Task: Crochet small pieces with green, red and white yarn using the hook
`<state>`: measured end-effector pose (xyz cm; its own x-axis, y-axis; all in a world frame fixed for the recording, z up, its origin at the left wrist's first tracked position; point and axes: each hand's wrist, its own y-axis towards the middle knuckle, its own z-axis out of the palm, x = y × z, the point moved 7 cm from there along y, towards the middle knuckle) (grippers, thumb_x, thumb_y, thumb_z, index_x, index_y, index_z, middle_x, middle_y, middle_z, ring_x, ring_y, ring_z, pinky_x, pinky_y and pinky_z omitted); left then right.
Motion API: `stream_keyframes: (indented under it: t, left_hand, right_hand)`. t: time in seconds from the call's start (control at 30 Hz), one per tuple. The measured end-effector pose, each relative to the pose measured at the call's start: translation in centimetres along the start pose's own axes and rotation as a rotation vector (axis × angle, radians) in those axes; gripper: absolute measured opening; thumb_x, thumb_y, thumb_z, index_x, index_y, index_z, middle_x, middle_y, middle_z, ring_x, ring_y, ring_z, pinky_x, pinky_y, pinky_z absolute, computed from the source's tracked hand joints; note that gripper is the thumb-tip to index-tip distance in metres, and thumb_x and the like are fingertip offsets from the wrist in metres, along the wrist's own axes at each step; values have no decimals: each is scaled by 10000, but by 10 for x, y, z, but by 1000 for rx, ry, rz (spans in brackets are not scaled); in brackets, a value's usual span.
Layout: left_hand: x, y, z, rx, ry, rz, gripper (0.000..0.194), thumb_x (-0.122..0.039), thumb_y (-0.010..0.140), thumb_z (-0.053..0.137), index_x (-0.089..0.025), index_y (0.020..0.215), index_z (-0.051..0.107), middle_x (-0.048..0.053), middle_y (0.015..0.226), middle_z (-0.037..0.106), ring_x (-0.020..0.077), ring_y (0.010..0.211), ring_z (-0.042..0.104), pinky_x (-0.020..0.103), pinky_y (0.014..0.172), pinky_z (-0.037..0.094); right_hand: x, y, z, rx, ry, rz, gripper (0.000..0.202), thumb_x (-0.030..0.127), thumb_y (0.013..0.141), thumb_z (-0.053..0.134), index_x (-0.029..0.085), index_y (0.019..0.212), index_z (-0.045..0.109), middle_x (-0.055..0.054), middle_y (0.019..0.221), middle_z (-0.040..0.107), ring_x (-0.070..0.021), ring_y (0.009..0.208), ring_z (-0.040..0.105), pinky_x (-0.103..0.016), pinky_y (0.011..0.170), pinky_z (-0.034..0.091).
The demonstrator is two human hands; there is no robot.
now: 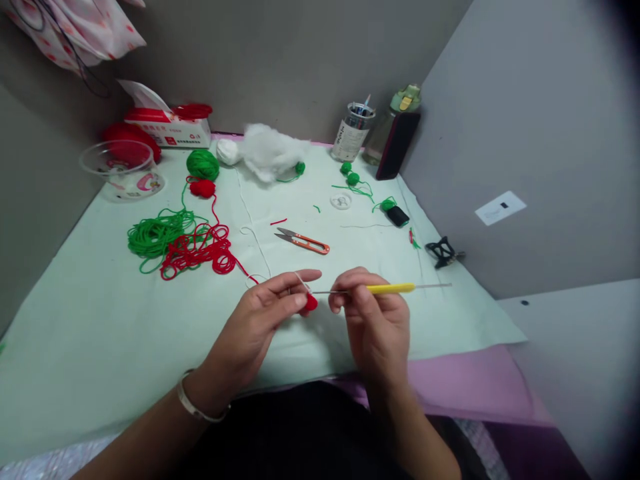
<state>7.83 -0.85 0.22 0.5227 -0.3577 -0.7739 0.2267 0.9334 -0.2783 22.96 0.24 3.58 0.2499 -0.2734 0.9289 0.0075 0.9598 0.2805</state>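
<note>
My left hand (pixel 267 317) pinches a small red crochet piece (pixel 311 302) between thumb and fingers, its index finger stretched out with white yarn (pixel 303 281) running over it. In my right hand (pixel 377 320) is a crochet hook with a yellow handle (pixel 391 289). The hook's thin metal shaft (pixel 327 292) points left and its tip meets the top of the red piece, where the white yarn is. A second thin metal end sticks out to the right of the handle. Just beyond the hands lie orange thread snips (pixel 305 242).
Tangled green yarn (pixel 155 233) and red yarn (pixel 200 252) lie at left, near a green ball (pixel 203 165). White stuffing (pixel 273 152), a pen can (pixel 353 131), a bottle (pixel 387 127) and a leaning phone (pixel 399 145) stand at the back. A black clip (pixel 443 253) lies right.
</note>
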Motion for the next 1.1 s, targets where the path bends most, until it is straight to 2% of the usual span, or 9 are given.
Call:
stream_keyframes:
  t: [0.13,0.3,0.6,0.9,1.1]
  left_hand:
    - [1,-2,5,30,73,71,307,-252,859,831,-289,1163,821,-1,937,776,117,888,672,205,855,518]
    - [2,-2,1,8,104,84,321,-293,891,805,-307,1212,796,-4,980,760,125,918,680,223,887,523]
    - [1,-5,4,6,52,100,400,-256,849,845,-301,1239,769,1,1017,727,133,1014,669,246,965,526]
    - [1,-3,4,-14,83,99,437,-236,840,846,-275,1264,742,0,989,723,127,983,655,235,933,520]
    - [0,-4,3,-19,82,111,398,-249,867,811,-254,1258,737,11,964,721,138,940,669,265,935,525]
  right_hand:
    - [-3,-1,10,69,-75,-52,144,244,991,675,282,1008,813,-31,977,751,-184,964,686,-333,848,548]
    - [-10,-3,9,59,-27,2,161,242,1002,660,297,1035,809,-9,985,747,-141,821,670,-295,753,549]
    - [-13,-2,8,42,46,10,152,245,1002,662,288,1023,807,-10,952,721,-131,808,657,-288,744,536]
    - [-13,-4,11,31,52,1,161,232,1002,660,293,1026,807,-14,941,714,-139,817,664,-294,740,541]
    - [-17,-4,10,29,89,54,147,262,1001,665,283,1008,811,-17,961,726,-133,795,668,-287,739,552]
